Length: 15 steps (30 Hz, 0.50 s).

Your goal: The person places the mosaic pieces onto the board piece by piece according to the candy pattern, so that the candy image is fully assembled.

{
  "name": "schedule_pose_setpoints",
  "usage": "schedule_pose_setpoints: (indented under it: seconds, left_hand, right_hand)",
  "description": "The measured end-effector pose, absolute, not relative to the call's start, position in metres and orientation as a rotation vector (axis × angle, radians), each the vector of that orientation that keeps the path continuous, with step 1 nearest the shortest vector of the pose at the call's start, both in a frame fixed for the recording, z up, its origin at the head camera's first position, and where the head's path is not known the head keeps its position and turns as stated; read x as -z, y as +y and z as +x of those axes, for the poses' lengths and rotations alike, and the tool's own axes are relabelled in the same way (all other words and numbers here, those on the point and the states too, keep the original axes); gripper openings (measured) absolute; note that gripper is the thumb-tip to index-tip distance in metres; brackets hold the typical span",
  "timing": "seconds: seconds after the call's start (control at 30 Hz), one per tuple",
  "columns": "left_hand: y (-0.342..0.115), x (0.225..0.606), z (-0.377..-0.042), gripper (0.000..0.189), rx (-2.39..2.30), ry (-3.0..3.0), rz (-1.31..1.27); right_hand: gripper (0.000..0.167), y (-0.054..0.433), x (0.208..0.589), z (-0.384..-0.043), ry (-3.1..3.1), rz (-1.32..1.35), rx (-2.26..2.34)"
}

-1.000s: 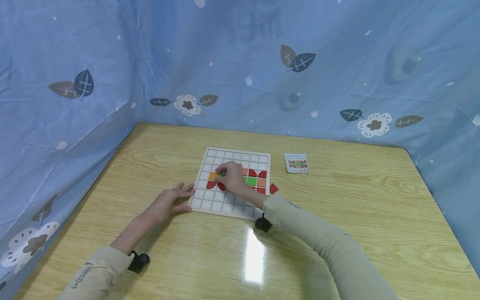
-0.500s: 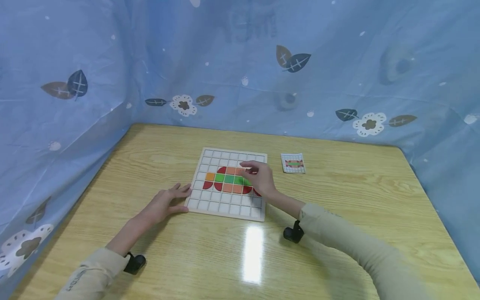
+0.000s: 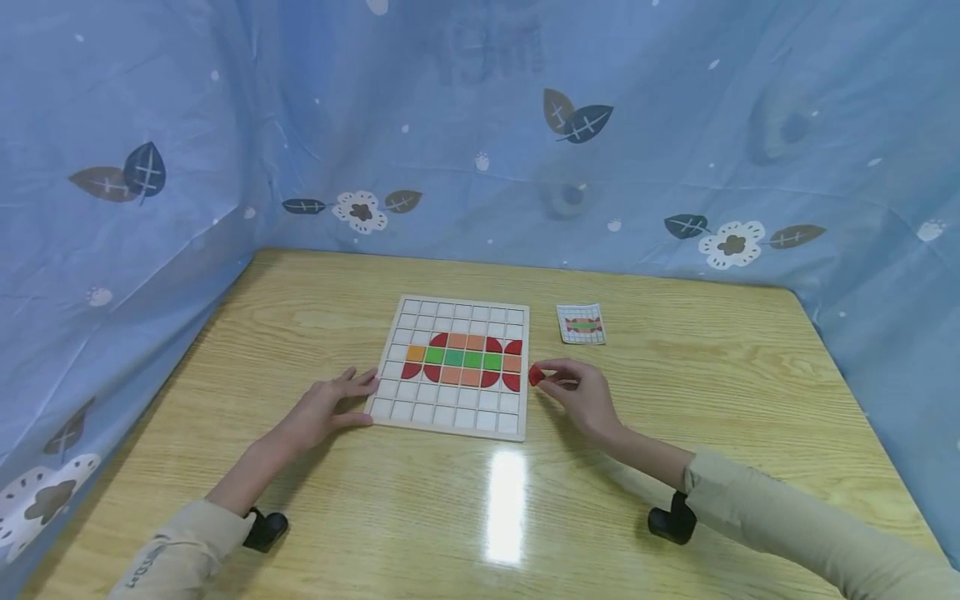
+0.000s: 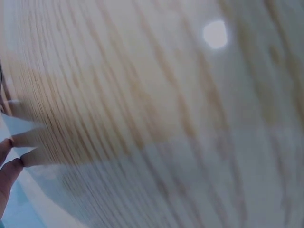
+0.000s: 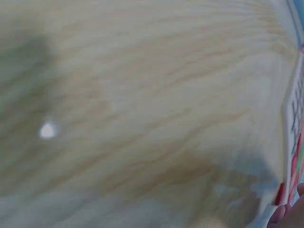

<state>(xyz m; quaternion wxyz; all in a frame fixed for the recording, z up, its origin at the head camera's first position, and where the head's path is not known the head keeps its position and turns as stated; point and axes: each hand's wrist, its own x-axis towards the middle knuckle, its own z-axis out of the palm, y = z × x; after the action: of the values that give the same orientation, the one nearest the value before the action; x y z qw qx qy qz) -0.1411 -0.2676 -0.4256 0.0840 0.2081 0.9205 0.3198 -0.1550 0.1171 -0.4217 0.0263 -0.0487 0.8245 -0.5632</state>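
Observation:
A square wooden grid board [image 3: 444, 415] lies on the table with white cells. Across its middle, green squares [image 3: 472, 359] form a row, with salmon squares and red quarter-circle tiles above and below. An orange square [image 3: 416, 354] sits at the row's left end. My right hand [image 3: 588, 400], just off the board's right edge, pinches a red quarter-circle tile [image 3: 535, 375] between thumb and fingertips; the right wrist view catches only a bit of this hand [image 5: 289, 216]. My left hand [image 3: 321, 410] touches the board's left edge with spread fingers; its fingertips [image 4: 9, 171] show at the left wrist view's edge.
Behind the right hand lies a small printed card [image 3: 581, 324] with a candy-shaped pattern on a grid. The wood-grain table [image 3: 420, 508] runs back to a blue patterned cloth [image 3: 465, 108], which hangs behind it and along the sides.
My right hand has moved right, from over the board's left tiles to beyond its right edge. It now pinches the red tile that lay there. The left hand stays at the board's edge.

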Motion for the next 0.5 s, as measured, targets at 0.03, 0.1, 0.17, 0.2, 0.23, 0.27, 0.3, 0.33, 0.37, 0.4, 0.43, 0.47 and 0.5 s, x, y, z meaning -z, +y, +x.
schedule_pose_setpoints:
  seconds: [0.03,0.1,0.17,0.2,0.23,0.27,0.3,0.33,0.37,0.4,0.43,0.47,0.5]
  left_hand:
    - [-0.268,0.425,-0.141,0.062,-0.954,2.747,0.621]
    - [-0.268,0.424,-0.14,0.062,-0.959,2.746,0.62]
    - [-0.269,0.424,-0.14,0.061,-0.958,2.753,0.631]
    - [-0.269,0.423,-0.139,0.061,-0.959,2.758,0.634]
    - [-0.269,0.423,-0.139,0.061,-0.957,2.763,0.639]
    - [-0.269,0.423,-0.139,0.061,-0.958,2.768,0.641]
    - [-0.27,0.423,-0.138,0.061,-0.96,2.77,0.647]
    - [-0.27,0.423,-0.138,0.06,-0.962,2.772,0.652]
    - [-0.269,0.423,-0.138,0.06,-0.963,2.772,0.659]
    - [-0.269,0.422,-0.138,0.06,-0.966,2.77,0.66]
    - [-0.269,0.423,-0.138,0.06,-0.964,2.769,0.663]
    - [-0.269,0.423,-0.138,0.06,-0.965,2.768,0.663]
    - [-0.269,0.423,-0.138,0.06,-0.963,2.766,0.664]
  right_hand:
    - [0.024,0.121,0.422,-0.153,2.56,-0.155,1.713]
    - [0.024,0.128,0.423,-0.149,2.587,-0.166,1.666]
    - [0.024,0.133,0.425,-0.148,2.611,-0.177,1.636]
    - [0.024,0.135,0.426,-0.148,2.625,-0.201,1.622]
    - [0.025,0.137,0.427,-0.149,2.632,-0.241,1.609]
    - [0.026,0.138,0.429,-0.151,2.642,-0.299,1.593]
    - [0.027,0.139,0.43,-0.154,2.661,-0.382,1.564]
    - [0.028,0.14,0.431,-0.157,2.678,-0.481,1.534]
    - [0.029,0.141,0.432,-0.161,2.705,-0.592,1.487]
    - [0.03,0.141,0.433,-0.165,2.727,-0.709,1.443]
    - [0.03,0.142,0.433,-0.17,2.742,-0.815,1.394]
    - [0.03,0.142,0.433,-0.174,2.759,-0.907,1.343]
    - [0.03,0.142,0.433,-0.178,2.772,-0.979,1.291]
